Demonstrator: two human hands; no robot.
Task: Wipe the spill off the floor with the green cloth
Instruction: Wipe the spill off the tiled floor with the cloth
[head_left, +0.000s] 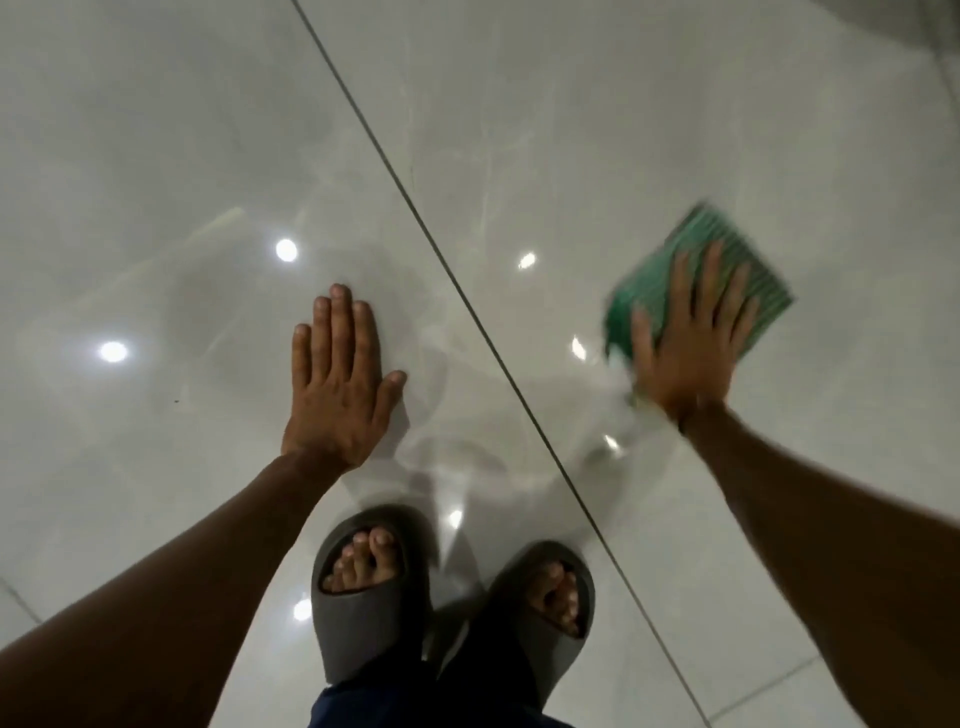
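The green cloth (675, 270), folded flat and ribbed, lies on the glossy pale floor tile (571, 130) at the right. My right hand (685, 343) presses on it with fingers spread, palm down; the hand and cloth are motion-blurred. A wet smear (618, 410) trails just below and left of the cloth, with faint swirl marks (467, 457) across the tile in front of my feet. My left hand (337, 379) rests flat on the floor left of the dark grout line (457, 270), fingers together, holding nothing.
My two feet in grey slide sandals (363, 587) stand at the bottom centre, close to the wet area. A dark grout line runs diagonally from top centre to bottom right. Ceiling lights reflect as bright spots (285, 250) on the tiles.
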